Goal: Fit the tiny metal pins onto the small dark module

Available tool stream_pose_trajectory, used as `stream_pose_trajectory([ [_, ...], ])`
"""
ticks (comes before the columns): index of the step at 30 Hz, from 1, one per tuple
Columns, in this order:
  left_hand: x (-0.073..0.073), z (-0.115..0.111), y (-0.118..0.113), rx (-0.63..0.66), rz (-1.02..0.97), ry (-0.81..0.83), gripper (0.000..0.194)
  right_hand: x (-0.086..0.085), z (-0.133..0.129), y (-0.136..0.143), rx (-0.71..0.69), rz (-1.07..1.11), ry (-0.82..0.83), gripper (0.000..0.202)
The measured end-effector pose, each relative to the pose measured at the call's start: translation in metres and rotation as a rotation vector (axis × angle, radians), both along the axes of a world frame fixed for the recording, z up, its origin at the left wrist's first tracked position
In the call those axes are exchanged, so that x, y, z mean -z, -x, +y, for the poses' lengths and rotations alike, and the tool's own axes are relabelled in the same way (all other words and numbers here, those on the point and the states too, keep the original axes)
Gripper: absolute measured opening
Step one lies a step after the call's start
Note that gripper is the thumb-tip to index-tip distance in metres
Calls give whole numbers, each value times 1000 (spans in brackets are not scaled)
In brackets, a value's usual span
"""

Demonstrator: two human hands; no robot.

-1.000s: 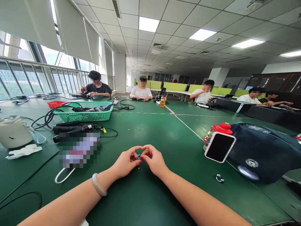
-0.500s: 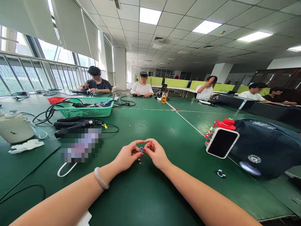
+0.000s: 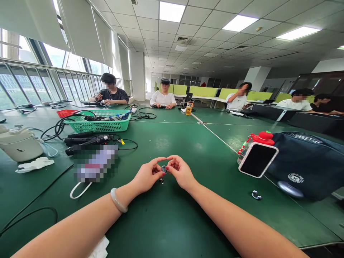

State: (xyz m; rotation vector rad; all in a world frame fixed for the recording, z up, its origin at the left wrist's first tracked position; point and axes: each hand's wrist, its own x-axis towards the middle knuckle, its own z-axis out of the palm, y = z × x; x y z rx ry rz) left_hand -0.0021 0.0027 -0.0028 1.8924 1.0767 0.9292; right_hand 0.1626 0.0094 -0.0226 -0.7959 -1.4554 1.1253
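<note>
Since a second ago, the whole scene has shifted slightly up and to the right in the view, and a co-worker [image 3: 236,98] in white, seated on the right, has raised a hand to their face; the wearer's two hands stay together over the tabletop [image 3: 172,222].

Closest, a white tissue [image 3: 100,249] shows beside the left forearm, which wears a pale bangle [image 3: 118,200]. The left hand [image 3: 146,176] and right hand [image 3: 182,174] meet in front of the wearer. Their index fingertips touch, forming an arch, and below it the fingers of both hands are pinched on a small grey-blue part [image 3: 163,169]. A tiny metallic piece [image 3: 161,181] shows just below; whether it is joined to the part cannot be told.

To the right lie a small dark, shiny curved item [image 3: 256,195], then a phone [image 3: 258,160] leaning before a red-lidded bottle [image 3: 264,137], beside a navy bag [image 3: 311,161]. To the left are a blurred-out lilac item [image 3: 96,164] with a white loop, a crumpled white tissue [image 3: 34,165], a cream jug [image 3: 20,145] and black devices [image 3: 88,141].

Farther off stand a green basket [image 3: 99,126] holding cables and, behind it, a red basket [image 3: 66,113]. Other people sit at the far edges, before lime-green partitions [image 3: 202,91].
</note>
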Motion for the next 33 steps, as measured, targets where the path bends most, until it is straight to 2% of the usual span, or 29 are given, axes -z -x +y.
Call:
stream_pose_trajectory([
  [8,-3,-2,0,25,6,-6,45,-1,-4,1,87,-220,-141,20],
  [14,-3,-1,1,57,4,-12,43,-8,-11,1,85,-330,-191,18],
  [20,-3,-4,1,48,151,-89,45,-9,-13,2,100,-535,-321,23],
  [23,-4,-4,0,-7,226,-117,44,-10,-13,0,142,-629,-344,24],
  [26,-3,2,3,-126,256,-121,40,-11,-13,-3,203,-724,-303,16],
  [29,0,9,7,-220,277,-84,33,-8,-13,-5,141,-862,-293,16],
  [33,3,13,10,-256,286,-47,29,-2,-12,-2,85,-982,-310,15],
])
